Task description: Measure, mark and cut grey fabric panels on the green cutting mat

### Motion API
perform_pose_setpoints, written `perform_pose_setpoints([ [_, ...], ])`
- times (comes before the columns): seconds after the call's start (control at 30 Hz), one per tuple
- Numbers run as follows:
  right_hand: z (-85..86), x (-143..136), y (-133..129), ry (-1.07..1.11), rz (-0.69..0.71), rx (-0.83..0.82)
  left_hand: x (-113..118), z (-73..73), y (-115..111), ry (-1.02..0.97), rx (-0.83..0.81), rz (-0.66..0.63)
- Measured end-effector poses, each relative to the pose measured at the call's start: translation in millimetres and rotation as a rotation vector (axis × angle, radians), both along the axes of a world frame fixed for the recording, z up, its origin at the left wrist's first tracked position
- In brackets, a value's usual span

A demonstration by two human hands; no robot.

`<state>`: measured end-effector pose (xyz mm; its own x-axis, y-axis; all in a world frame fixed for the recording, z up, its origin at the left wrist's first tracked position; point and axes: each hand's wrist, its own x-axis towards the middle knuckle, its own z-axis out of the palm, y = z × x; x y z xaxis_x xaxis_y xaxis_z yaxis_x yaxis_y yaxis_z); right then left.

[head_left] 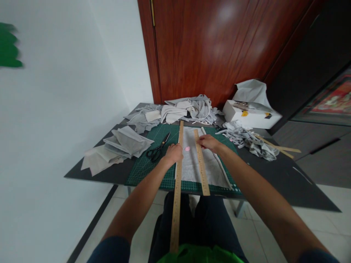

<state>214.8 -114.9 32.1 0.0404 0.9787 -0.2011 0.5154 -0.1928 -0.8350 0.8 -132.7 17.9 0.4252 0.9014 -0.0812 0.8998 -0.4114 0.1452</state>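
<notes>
The cloth (190, 166) lay on the mat (138, 170), mid-desk, its near end close to the desk's near edge. A pink chip (187, 148) rested on it between two rulers. The long ruler (177, 186) ran along the cloth's left side and overhung the near edge, above my lap; the short ruler (202, 166) crossed the cloth further right, its near end at that edge.

Risk, in my judgement: a bump from my lap against the overhang could swing the long ruler out of line. Uneven pressure on the short ruler could ruck the soft cloth and spoil any measurement.

My left hand (174, 152) was bunched narrow, fingers closed over the long ruler. My right hand (207, 142) was likewise narrow, pinching the short ruler at its right side, toward the far end.

Scissors (157, 151) lay on the mat, left of my left hand. Folded pieces (117, 148) lay toward the desk's near left corner, a heap (188, 109) along the far edge, scraps (251, 141) to the right, and a box (252, 116) at the far right corner.
</notes>
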Motion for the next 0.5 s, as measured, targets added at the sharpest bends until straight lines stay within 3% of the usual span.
perform_pose_setpoints([
  [0.2, -30.1, -49.2, 42.8, -0.06, -0.085, 0.0, -1.1, -6.7, 2.7, 0.012, 0.034, 0.004],
  [0.37, -46.5, -61.2, 67.7, -0.196, -0.109, 0.014, -3.2, -8.3, 2.1, 0.002, 0.045, -0.05],
  [0.5, -48.9, -63.9, 77.0, -0.289, -0.11, 0.016, -1.5, -5.6, 0.1, 0.017, 0.036, -0.032],
])
